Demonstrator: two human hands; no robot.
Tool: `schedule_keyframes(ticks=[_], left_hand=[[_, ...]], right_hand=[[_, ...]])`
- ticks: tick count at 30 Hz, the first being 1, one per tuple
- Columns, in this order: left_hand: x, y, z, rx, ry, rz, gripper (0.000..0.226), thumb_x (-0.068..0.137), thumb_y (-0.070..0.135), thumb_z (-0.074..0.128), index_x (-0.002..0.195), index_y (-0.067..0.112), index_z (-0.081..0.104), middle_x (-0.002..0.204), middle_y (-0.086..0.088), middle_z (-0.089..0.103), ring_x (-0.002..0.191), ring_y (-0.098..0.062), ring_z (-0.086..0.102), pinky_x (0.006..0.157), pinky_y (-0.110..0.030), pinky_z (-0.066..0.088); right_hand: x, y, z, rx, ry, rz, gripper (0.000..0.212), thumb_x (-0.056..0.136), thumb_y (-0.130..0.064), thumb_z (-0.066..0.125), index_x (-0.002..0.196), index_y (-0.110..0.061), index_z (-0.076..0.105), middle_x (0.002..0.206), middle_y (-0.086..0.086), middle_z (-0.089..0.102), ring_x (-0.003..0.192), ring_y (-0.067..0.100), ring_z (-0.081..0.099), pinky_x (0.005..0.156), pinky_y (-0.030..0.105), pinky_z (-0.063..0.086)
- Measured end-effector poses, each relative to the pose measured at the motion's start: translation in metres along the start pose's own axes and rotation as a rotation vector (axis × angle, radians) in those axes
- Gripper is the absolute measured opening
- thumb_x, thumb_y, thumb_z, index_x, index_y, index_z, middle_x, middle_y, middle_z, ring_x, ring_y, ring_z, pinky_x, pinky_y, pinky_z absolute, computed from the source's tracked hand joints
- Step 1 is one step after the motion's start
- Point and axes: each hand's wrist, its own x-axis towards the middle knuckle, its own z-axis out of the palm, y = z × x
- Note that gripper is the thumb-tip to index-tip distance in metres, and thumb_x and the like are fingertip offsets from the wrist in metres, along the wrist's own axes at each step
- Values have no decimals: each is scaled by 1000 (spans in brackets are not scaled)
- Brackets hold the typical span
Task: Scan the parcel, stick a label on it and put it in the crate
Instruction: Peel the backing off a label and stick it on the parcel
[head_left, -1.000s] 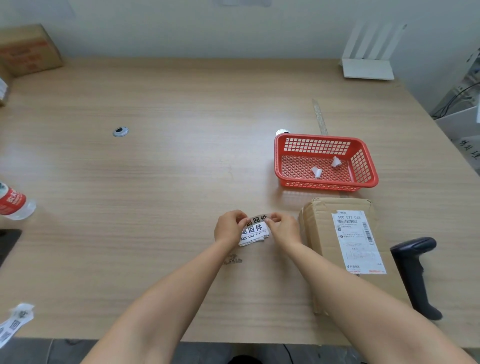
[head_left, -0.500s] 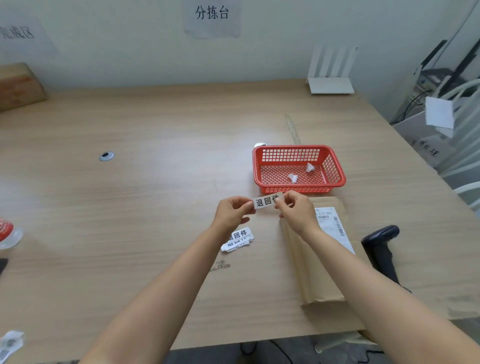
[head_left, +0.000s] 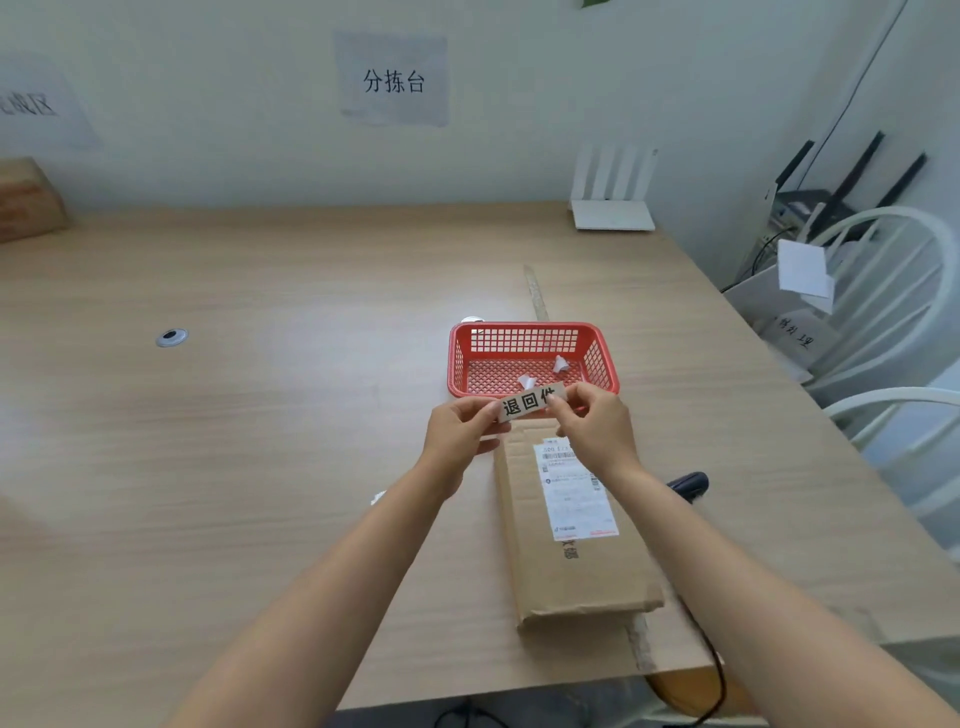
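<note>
A flat brown cardboard parcel (head_left: 566, 566) with a white shipping slip lies on the wooden table at the right. Beyond its far end stands a red mesh crate (head_left: 602, 358) holding two small white paper scraps. My left hand (head_left: 460, 434) and my right hand (head_left: 592, 423) pinch the two ends of a small white label (head_left: 524, 401) with black characters, held in the air over the parcel's far end, in front of the crate. A black scanner (head_left: 688, 483) lies right of the parcel, mostly hidden by my right forearm.
A white router (head_left: 613, 208) stands at the table's back right. A cardboard box (head_left: 28, 200) sits at the back left. White chairs (head_left: 883, 322) stand beyond the right table edge. A metal grommet (head_left: 171, 338) is set in the tabletop.
Both hands lifted one label off the stack on the table and carried it up and to the right, over the parcel's far end. My view has tilted up.
</note>
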Motion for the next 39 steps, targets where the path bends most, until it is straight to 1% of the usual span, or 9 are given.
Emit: schedule_keyframes(ticks=[3,16,18,20,24,27,31,35,39], left_hand=[[0,4,8,3,4,13,13,89,15,58,78,17,65,78,2,69,59,-1,68,54,-17,54],[-10,22,14,-5,-92,17,17,89,10,56,77,16,66,66,8,74,61,-5,71,50,-16,55],[-12,24,17,20,-72,44,18,89,9,55,75,16,65,71,3,72,59,-4,71,49,-15,53],[-12,25,20,18,-26,67,17,89,9,56,75,14,64,75,-1,71,58,-4,70,48,-15,53],[-14,29,27,-16,-18,74,15,88,12,58,77,16,65,78,-2,70,61,-6,71,49,-16,53],[-17,30,29,-49,-54,67,14,88,12,58,78,16,66,75,1,72,63,-5,72,48,-16,52],[-19,31,31,-53,-63,68,15,88,12,58,77,16,66,66,7,73,63,-5,72,47,-16,52],[-22,29,33,-53,-78,80,15,88,12,58,77,16,67,59,11,73,63,-4,71,49,-15,53],[-22,28,34,-85,-111,82,14,88,11,57,80,15,68,61,9,74,64,-5,72,53,-15,55]], right_hand=[[0,3,-13,146,-10,31,17,89,-21,57,72,-18,60,72,0,66,50,7,59,40,12,45],[6,4,-29,252,63,27,14,88,-15,60,75,-20,59,81,10,68,59,13,60,43,16,50],[3,1,-27,130,126,-23,6,86,-14,62,92,-13,61,95,14,67,75,21,64,59,27,56],[-3,-3,-25,-120,290,-173,27,80,-13,68,105,-8,60,104,16,61,91,26,60,74,36,54],[-15,-13,-18,-471,458,-521,14,69,-15,78,81,-13,72,87,11,65,79,31,61,66,40,46],[-19,-15,-14,-495,465,-490,11,66,-17,81,74,-16,73,99,13,66,91,33,58,72,44,47],[-21,-15,-10,-507,525,-517,8,67,-26,79,70,-19,74,112,12,59,105,26,36,81,43,36],[-23,-14,-9,-511,502,-539,6,70,-28,77,70,-22,75,89,2,70,100,23,42,80,37,24],[-24,-18,-11,-449,399,-503,6,70,-21,78,75,-17,76,74,1,74,82,32,65,74,41,39]])
